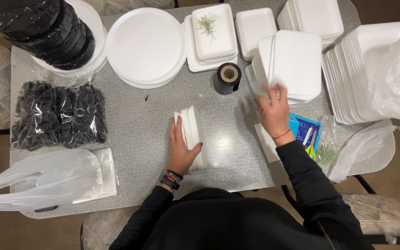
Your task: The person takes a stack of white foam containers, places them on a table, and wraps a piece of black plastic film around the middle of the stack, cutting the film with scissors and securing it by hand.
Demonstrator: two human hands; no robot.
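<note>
I see left hand flat, fingers together on tray stack; right hand, spread, touches far-right trays.

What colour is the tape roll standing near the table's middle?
Black, with a tan cardboard core: the tape roll, seen best in the head view.

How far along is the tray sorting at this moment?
Done: a small stack of white foam trays stands on edge under the left hand. In hand: the right hand reaches a leaning tray pile. Left: larger tray stacks sit untouched.
</note>
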